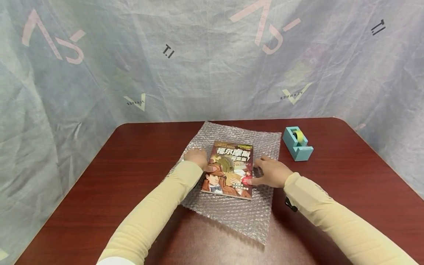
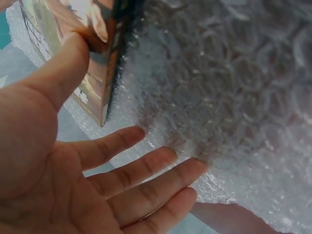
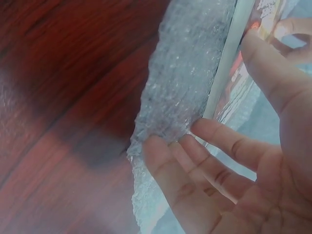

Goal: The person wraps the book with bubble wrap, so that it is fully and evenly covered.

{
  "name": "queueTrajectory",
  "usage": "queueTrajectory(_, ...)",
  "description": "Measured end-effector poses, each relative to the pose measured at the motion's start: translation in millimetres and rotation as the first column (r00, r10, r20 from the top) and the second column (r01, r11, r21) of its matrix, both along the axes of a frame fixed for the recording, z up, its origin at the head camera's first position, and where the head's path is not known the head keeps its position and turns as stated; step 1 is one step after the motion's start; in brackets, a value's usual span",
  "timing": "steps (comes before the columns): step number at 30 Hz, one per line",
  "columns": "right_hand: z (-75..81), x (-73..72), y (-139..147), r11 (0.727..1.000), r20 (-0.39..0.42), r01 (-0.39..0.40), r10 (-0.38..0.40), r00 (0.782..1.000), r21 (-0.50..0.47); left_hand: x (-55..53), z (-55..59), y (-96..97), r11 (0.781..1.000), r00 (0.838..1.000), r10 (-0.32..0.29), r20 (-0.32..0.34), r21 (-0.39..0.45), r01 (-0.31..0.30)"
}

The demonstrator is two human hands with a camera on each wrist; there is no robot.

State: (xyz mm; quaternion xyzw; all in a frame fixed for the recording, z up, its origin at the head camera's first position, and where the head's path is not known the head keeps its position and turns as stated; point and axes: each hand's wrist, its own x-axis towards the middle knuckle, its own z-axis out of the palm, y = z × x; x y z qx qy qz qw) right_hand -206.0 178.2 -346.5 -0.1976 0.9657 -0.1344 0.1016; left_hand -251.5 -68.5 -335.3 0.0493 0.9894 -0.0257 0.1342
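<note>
A paperback book (image 1: pixel 230 171) with an illustrated cover lies face up on a sheet of bubble wrap (image 1: pixel 228 217). At its left edge is my left hand (image 1: pixel 197 158). The left wrist view shows that thumb (image 2: pixel 73 58) against the cover and the other fingers (image 2: pixel 141 180) extended, tips at the bubble wrap. On the opposite side, my right hand (image 1: pixel 273 172) rests its thumb on the cover near the right edge. Its other fingers (image 3: pixel 170 170) spread over the wrap beside the book's pale page edge (image 3: pixel 226 63). Neither hand curls round the book.
A turquoise tape dispenser (image 1: pixel 298 145) holding a yellow-green roll stands right of the bubble wrap's far corner. Everything sits on a dark red wooden table (image 1: pixel 139 158). Grey printed cloth (image 1: pixel 205 81) hangs behind and at both sides.
</note>
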Motion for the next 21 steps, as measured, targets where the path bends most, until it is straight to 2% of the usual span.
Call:
queueTrajectory(6, 0.5, -1.1, 1.8, 1.0, 0.008, -0.01, 0.01, 1.0, -0.019, 3.8, -1.4, 0.2, 1.0, 1.0, -0.007, -0.014, -0.019, 0.007)
queueTrajectory(13, 1.4, -2.0, 4.0, 0.999, 0.035, -0.01, 0.012, 0.999, -0.03, 10.8, 0.3, 2.5, 0.998, 0.998, -0.021, -0.059, -0.053, 0.018)
queueTrajectory(19, 0.5, -3.3, 3.7, 1.0, 0.035, -0.01, 0.011, 0.999, -0.025, 6.6, -5.9, 1.6, 0.996, 0.999, -0.02, -0.041, -0.088, 0.017)
queueTrajectory(21, -0.3, -3.4, 3.5, 0.999, 0.033, -0.005, 0.006, 0.999, -0.032, 6.3, -8.2, 0.0, 0.997, 0.998, -0.029, -0.049, -0.078, 0.025)
